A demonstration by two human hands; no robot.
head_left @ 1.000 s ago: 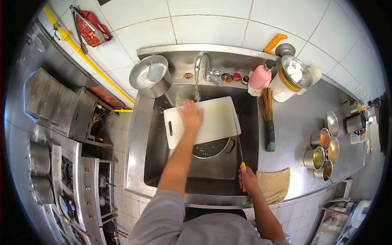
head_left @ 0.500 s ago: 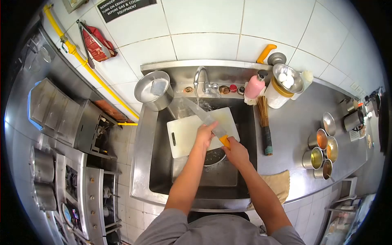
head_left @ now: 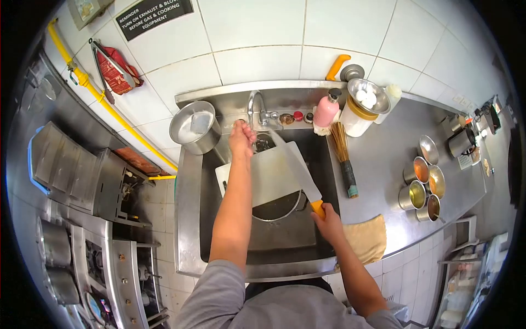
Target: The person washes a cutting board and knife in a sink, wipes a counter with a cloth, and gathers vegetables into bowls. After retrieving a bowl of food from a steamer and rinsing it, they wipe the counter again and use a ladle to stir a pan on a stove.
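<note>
My right hand is closed round the orange handle of a large kitchen knife. Its wide blade slants up and left over a white cutting board, which lies tilted in the sink. Beside the faucet, my left hand reaches to the back ledge with its fingers curled together. The fingertips are at a small dark item on that ledge, mostly covered by the hand, so what they hold is hidden. Under the board, a round metal bowl shows in part.
A steel pot stands at the sink's back left corner. Right of the sink are a pink soap bottle, a stick brush, a tan cloth and several metal cups. A stove stands at left.
My left hand has left the knife blade and moved up to the ledge by the faucet. The right hand, still holding the knife, has shifted slightly right and down.
</note>
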